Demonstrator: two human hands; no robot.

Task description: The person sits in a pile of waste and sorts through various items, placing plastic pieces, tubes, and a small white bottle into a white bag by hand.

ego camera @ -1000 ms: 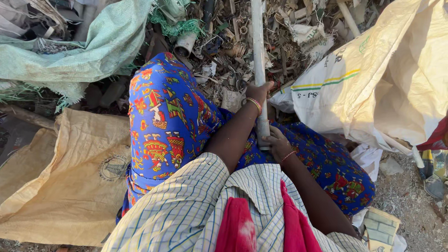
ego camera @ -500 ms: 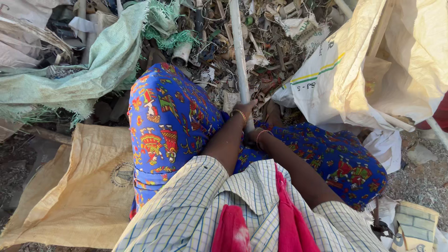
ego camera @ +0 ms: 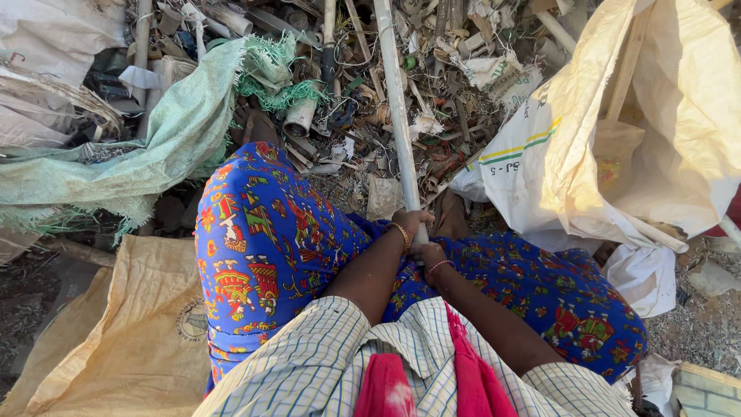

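White pipe (ego camera: 398, 116) clasped by left hand (ego camera: 411, 222) and right hand (ego camera: 429, 252).

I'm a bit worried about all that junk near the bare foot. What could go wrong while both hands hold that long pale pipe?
The pipe reaches across a heap of broken scrap, so it might snag or knock pieces loose. The bare foot rests at the heap's edge, where sharp bits could perhaps cut it. The left hand and right hand grip only the near end, so it could slip.

Bright, sharp daylight; perhaps right-lit.
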